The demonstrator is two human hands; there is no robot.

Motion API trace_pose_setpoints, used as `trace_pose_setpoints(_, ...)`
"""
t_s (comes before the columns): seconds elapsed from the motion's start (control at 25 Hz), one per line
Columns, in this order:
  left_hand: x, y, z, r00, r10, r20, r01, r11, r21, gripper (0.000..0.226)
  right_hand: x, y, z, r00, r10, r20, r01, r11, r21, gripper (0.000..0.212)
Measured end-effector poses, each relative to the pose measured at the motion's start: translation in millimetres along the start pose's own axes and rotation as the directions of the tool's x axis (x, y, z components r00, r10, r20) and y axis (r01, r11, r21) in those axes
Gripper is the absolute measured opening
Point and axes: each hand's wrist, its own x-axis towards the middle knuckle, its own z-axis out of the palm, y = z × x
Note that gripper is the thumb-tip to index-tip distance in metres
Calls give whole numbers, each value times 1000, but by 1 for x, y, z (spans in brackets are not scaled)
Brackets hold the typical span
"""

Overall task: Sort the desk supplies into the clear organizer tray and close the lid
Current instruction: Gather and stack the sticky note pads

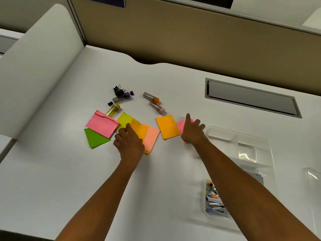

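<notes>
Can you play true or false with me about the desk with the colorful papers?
1. The left hand rests on an orange note. True.
2. The tray sits left of the notes. False: it is on the right.
3. The green note lies partly under a pink note. True.
4. The binder clips are in the right hand. False: they lie on the desk.
</notes>
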Motion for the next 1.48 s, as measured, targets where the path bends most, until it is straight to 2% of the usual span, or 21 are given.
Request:
trace_pose_setpoints(0.12, 2, 2, -6, 1000, 18, 24, -18, 999, -30, 83, 4, 2, -8, 998, 58, -5, -58, 996, 71, 105)
trace_pose_setpoints(0.2, 3, 3, -8, 997, 39, 67, -30, 991, -127, 78, 3, 4, -13, 999, 50, -15, -48, 995, 88, 101)
trace_pose_setpoints(0.28, 5, 2, -11, 996, 41, 75, -26, 981, -191, 62, 1, 6, -15, 999, 20, -35, -16, 992, 126, 89)
trace_pose_setpoints(0.36, 4, 2, -17, 998, 53, 41, -46, 986, -160, 38, -1, 9, -17, 997, -13, -72, 25, 986, 162, 70)
trace_pose_setpoints(0.44, 3, 0, -21, 997, 69, 35, -63, 989, -137, 28, -4, 11, -21, 995, -50, -86, 66, 979, 194, 51)
trace_pose_setpoints(0.6, -1, -2, -26, 996, 69, 51, -53, 965, -255, 30, -13, 12, -29, 997, -63, -37, 72, 935, 348, 42)
trace_pose_setpoints(0.8, -4, -1, -32, 998, 46, 45, -35, 976, -215, 30, -24, 9, -34, 989, -149, -11, 131, 832, 540, 36)
trace_pose_setpoints(0.92, -6, 0, -33, 997, 28, 75, 7, 906, -424, 30, -30, 7, -33, 984, -176, 10, 131, 768, 627, 37)
trace_pose_setpoints(1.0, -8, 3, -35, 993, -11, 121, 77, 827, -557, 42, -31, 6, -31, 987, -161, 9, 112, 723, 681, 40)
trace_pose_setpoints(1.08, -8, 7, -34, 980, -44, 193, 152, 790, -594, 55, -28, 3, -29, 990, -140, 8, 93, 697, 711, 42)
trace_pose_setpoints(1.16, -10, 13, -28, 978, -17, 207, 132, 822, -554, 49, -24, -3, -27, 991, -134, 25, 77, 698, 712, 41)
trace_pose_setpoints(1.24, -12, 19, -21, 986, 33, 166, 56, 861, -506, 36, -19, -10, -24, 992, -123, 40, 61, 720, 691, 38)
trace_pose_setpoints(1.32, -14, 24, -16, 987, 62, 147, 5, 909, -418, 36, -14, -18, -22, 993, -119, 17, 81, 766, 638, 36)
trace_pose_setpoints(1.4, -17, 27, -10, 990, 71, 125, -33, 959, -281, 43, -8, -25, -17, 992, -127, -22, 121, 855, 505, 41)
trace_pose_setpoints(1.48, -19, 28, -5, 993, 54, 105, -32, 980, -199, 45, -4, -31, -13, 993, -114, -27, 116, 927, 356, 56)
